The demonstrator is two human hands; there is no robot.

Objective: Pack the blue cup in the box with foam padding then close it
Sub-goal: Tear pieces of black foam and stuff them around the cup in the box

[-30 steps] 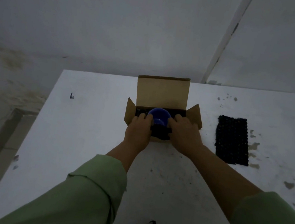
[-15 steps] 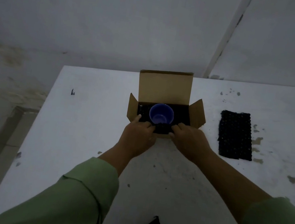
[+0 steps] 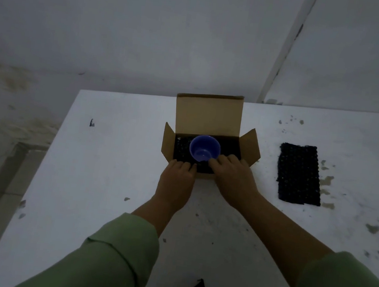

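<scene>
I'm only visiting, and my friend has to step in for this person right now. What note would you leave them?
Left hand: rests at the box's near edge, holding nothing.
Right hand: fingers on the black foam beside the blue cup.
Done: cup sits upright in the foam-lined box.
Left: lay the spare foam pad, on the table to the right, over the cup; fold the flaps shut.

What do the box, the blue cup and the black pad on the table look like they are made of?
Box: plain brown cardboard, matte, with creased flaps. Blue cup: smooth with a faint sheen, plastic or glazed ceramic; unclear. Black pad: bumpy dark foam, probably.
</scene>
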